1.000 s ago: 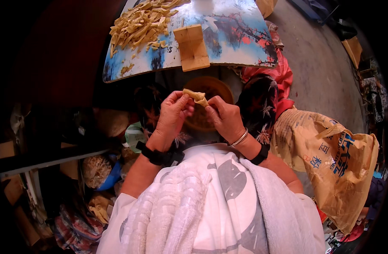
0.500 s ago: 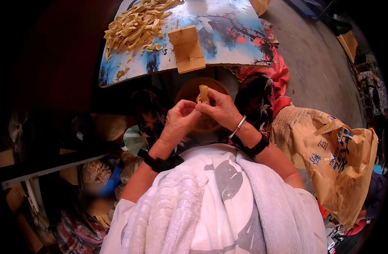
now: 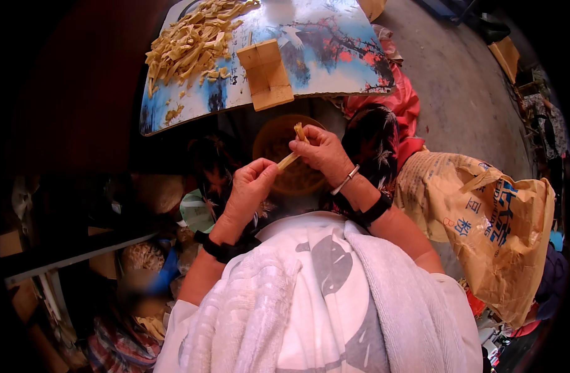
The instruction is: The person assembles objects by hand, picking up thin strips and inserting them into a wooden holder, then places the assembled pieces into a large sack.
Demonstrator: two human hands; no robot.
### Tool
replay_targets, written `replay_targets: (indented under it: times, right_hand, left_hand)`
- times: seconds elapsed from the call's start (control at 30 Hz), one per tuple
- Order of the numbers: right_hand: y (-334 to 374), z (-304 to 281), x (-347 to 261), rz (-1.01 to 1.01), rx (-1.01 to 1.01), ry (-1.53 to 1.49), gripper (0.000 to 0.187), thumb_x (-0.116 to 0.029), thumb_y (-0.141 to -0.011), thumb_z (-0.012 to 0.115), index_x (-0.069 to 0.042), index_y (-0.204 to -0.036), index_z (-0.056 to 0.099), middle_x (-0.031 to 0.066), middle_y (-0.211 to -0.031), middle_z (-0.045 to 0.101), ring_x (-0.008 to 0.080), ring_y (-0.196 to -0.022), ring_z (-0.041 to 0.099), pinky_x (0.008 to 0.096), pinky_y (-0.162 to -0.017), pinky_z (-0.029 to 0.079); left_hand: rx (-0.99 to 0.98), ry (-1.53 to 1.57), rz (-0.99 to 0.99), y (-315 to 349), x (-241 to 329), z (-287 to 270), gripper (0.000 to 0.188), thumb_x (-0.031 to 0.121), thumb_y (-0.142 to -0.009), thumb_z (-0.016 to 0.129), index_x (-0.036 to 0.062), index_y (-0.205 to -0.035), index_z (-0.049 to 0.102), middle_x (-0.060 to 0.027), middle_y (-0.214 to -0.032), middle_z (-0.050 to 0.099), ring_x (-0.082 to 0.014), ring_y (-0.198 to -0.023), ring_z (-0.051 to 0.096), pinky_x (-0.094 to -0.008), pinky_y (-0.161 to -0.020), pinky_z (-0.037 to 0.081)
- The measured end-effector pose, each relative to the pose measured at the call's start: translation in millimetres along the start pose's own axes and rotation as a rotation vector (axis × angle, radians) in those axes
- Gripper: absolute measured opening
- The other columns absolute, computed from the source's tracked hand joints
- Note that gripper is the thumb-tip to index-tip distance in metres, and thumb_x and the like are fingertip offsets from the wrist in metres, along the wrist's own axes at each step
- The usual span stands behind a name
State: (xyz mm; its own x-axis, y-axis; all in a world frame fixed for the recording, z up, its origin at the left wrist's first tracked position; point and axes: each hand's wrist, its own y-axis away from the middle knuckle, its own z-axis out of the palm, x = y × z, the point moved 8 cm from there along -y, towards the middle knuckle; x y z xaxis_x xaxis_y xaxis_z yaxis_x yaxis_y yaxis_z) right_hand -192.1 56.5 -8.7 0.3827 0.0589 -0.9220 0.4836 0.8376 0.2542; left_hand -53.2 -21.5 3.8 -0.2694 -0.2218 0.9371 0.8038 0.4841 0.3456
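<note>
My left hand (image 3: 250, 188) pinches one end of a flat, pale yellow strip (image 3: 287, 163) between thumb and fingers. The strip runs up to the right, into my right hand (image 3: 327, 154). That hand is closed around a small bundle (image 3: 299, 130) of the same yellow material, whose top end sticks up past the fingers. Whether strip and bundle are one piece is hidden by the fingers. Both hands are over a round brownish basin (image 3: 259, 144) between my knees; its contents are dim.
Ahead stands a low table (image 3: 325, 71) with a painted top. On it lie a heap of yellow strips (image 3: 194, 46) and an L-shaped wooden piece (image 3: 267, 78) at the near edge. A brown paper sack (image 3: 477, 230) is at my right, a metal-edged shelf (image 3: 79, 258) at my left.
My hands have moved apart, the left one down and to the left. A length of strip now stretches between them, where before both hands met at the bundle.
</note>
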Motion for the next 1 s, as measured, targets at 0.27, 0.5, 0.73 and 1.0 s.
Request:
replay_targets:
  times: [0.27, 0.5, 0.73, 1.0]
  right_hand:
    - [-24.0, 4.4, -41.8, -0.148, -0.028, 0.01, 0.019, -0.025, -0.092, 0.065, -0.007, -0.09, 0.061, -0.007, -0.071, 0.054, 0.0009, -0.062, 0.046, 0.0178, -0.054, 0.037]
    - [-96.1, -1.5, -105.1, -0.385, 0.076, 0.309, 0.024, -0.027, -0.095, 0.061, -0.003, -0.093, 0.061, 0.0018, -0.066, 0.058, 0.0078, -0.06, 0.053, 0.0259, -0.056, 0.044]
    - [-107.3, -0.9, -124.1, -0.688, 0.35, 0.727, 0.018, -0.024, -0.093, 0.06, -0.006, -0.093, 0.056, 0.013, -0.076, 0.064, 0.0326, -0.069, 0.062, 0.038, -0.061, 0.049]
    - [-107.3, 7.9, -116.0, -0.755, 0.438, 1.145, 0.014, -0.022, -0.095, 0.056, -0.008, -0.098, 0.056, 0.0167, -0.084, 0.063, 0.0394, -0.079, 0.06, 0.0414, -0.064, 0.049]
  left_hand:
    - [0.002, -0.208, 0.239, -23.1, 55.9, -14.8, 0.019, 0.019, -0.097, 0.057, 0.0051, -0.087, 0.066, 0.01, -0.062, 0.044, 0.0008, -0.05, 0.034, -0.0171, -0.044, 0.025]
    - [0.212, -0.764, 0.636, -88.1, 148.1, -44.0, 0.014, 0.013, -0.093, 0.06, -0.0004, -0.091, 0.064, -0.0095, -0.067, 0.057, -0.0131, -0.062, 0.053, -0.0287, -0.058, 0.044]
    - [0.343, -0.724, 0.783, -121.9, 146.4, -58.0, 0.012, 0.012, -0.091, 0.063, 0.0007, -0.088, 0.063, -0.0115, -0.069, 0.058, -0.0194, -0.061, 0.054, -0.0312, -0.059, 0.045]
    - [0.478, -0.779, 0.743, -138.6, 125.9, -67.6, 0.01, 0.012, -0.09, 0.063, 0.0026, -0.087, 0.064, -0.0072, -0.067, 0.058, -0.0152, -0.061, 0.056, -0.029, -0.058, 0.045]
